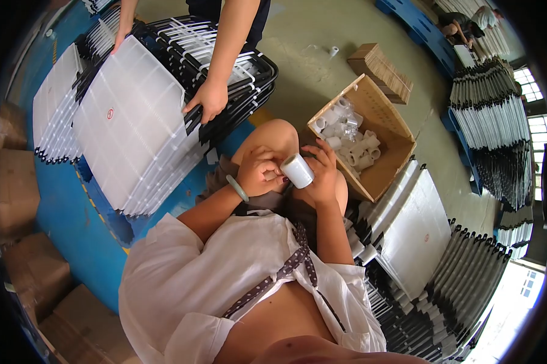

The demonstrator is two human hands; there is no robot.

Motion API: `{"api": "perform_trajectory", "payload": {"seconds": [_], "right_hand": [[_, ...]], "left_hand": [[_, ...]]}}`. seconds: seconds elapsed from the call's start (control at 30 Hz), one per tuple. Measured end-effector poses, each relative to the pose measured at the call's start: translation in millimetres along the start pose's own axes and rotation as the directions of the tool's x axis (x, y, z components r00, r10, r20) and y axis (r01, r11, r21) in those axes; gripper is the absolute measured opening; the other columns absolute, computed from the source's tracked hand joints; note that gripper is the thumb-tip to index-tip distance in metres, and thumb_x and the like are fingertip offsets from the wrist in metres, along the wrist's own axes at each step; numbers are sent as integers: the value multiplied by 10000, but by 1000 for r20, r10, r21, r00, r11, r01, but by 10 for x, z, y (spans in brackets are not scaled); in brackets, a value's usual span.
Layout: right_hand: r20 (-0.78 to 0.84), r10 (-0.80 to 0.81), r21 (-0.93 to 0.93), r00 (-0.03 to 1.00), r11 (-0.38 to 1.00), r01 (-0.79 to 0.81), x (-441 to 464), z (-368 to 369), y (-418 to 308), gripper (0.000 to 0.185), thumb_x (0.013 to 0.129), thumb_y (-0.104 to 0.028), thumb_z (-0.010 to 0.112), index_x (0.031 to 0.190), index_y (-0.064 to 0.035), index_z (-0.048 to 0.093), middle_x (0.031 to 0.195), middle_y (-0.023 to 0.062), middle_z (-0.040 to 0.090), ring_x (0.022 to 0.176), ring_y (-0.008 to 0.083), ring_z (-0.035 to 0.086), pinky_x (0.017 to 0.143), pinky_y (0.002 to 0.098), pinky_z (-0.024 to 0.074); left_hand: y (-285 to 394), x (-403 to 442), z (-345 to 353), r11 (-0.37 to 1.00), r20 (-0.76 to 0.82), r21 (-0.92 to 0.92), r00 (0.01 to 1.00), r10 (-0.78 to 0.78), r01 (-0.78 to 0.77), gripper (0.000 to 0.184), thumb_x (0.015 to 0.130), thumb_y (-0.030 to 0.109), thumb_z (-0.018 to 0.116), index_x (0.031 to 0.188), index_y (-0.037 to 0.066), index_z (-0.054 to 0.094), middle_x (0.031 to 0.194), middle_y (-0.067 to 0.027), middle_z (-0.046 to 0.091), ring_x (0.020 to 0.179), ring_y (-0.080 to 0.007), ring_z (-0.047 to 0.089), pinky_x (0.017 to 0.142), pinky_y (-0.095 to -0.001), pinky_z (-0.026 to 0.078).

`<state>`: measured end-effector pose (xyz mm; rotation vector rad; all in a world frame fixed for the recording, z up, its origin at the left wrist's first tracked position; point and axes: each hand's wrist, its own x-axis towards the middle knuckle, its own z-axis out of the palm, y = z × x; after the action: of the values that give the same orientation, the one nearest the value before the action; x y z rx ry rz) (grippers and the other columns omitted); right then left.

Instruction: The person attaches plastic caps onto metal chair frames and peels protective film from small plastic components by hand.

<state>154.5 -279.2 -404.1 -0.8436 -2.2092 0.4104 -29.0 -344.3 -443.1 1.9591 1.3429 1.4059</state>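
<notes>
A small white roll of film or tape (298, 171) is in front of my knees. My right hand (323, 175) is wrapped about its right side and grips it. At the roll's left edge is my left hand (256, 175), fingers curled into a pinch, with a bangle on the wrist. Whatever lies between those fingertips is too small to make out. Just beyond my right hand stands an open cardboard box (390, 130) holding several white rolls (360, 151) and some clear plastic.
At the left, a co-worker's hands (210, 100) hold a stack of white panels with black frames (131, 115). More stacked panels (416, 227) stand at the right. Flat cardboard (383, 71) and a loose roll (334, 51) lie on the floor. Brown boxes (37, 270) line the left edge.
</notes>
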Motion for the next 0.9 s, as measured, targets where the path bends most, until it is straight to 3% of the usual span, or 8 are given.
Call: {"api": "perform_trajectory", "payload": {"seconds": [0.2, 0.4, 0.6, 0.7, 0.9], "right_hand": [[-8, -21, 25, 1000, 999, 22, -9, 8, 10, 212, 562, -119, 681, 756, -49, 633, 998, 61, 621, 1098, 344, 481, 868, 420, 422], [-3, -11, 62, 1000, 998, 11, 35, -5, -79, 193, 559, -124, 676, 730, -52, 624, 973, 54, 623, 1069, 338, 491, 865, 416, 425], [25, -13, 70, 1000, 997, 11, 36, -38, -109, 199, 580, -151, 682, 751, -54, 647, 969, 62, 638, 1097, 328, 492, 853, 403, 417], [0, -57, 84, 998, 995, 56, 20, 0, -70, 253, 511, -144, 687, 742, -56, 630, 981, 51, 625, 1085, 340, 479, 858, 413, 417], [32, -60, 86, 998, 995, 57, 3, 4, -33, 248, 518, -151, 686, 743, -63, 632, 990, 51, 623, 1097, 339, 472, 840, 405, 414]], "left_hand": [[-3, -6, -9, 999, 26, 46, 1000, 1, -2, 158, 598, 215, 714, 585, 125, 585, 893, 6, 640, 814, -210, 538, 773, -369, 367], [27, 11, -56, 999, 67, -24, 997, -46, 48, 138, 578, 181, 706, 582, 118, 584, 877, 7, 648, 814, -185, 544, 790, -343, 363], [22, 4, -36, 999, 7, 12, 999, -34, 34, 135, 576, 162, 701, 566, 114, 575, 850, 26, 648, 805, -165, 553, 791, -318, 358], [24, 16, -68, 1000, 44, 22, 999, -2, 1, 132, 546, 116, 683, 639, 82, 597, 865, -32, 642, 800, -221, 571, 716, -344, 412], [51, 26, -79, 998, 30, 68, 1000, 9, -11, 128, 547, 113, 677, 636, 84, 589, 862, -26, 642, 824, -217, 567, 722, -342, 412]]}}
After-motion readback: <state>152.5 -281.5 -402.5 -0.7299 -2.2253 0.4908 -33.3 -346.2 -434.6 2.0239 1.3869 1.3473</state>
